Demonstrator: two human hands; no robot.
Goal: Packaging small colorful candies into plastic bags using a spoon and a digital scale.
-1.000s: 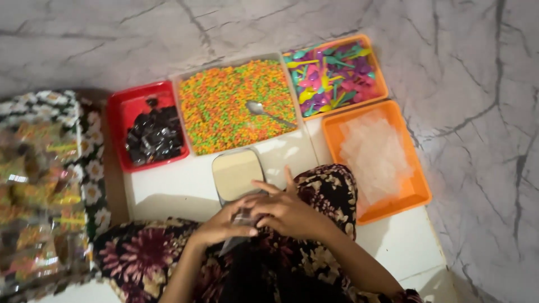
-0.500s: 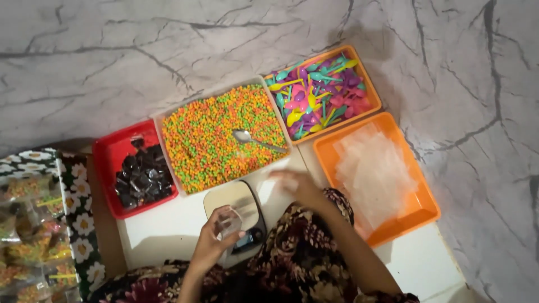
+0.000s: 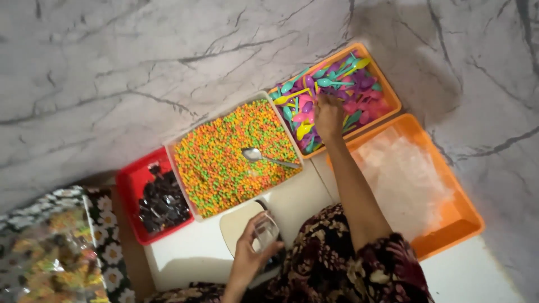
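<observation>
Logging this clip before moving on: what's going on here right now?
A person sits before four trays on a white board. Their left hand holds a small clear plastic cup over a pale round scale. Their right hand reaches into the orange tray of coloured plastic spoons. A metal spoon lies in the tray of orange and green sweets.

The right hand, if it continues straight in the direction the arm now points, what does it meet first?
The right hand already reaches into the orange tray, so it would most likely meet the coloured plastic spoons first, then the tray's far wall. Whether the fingers already touch the spoons is unclear, as depth is hard to judge here.
</observation>
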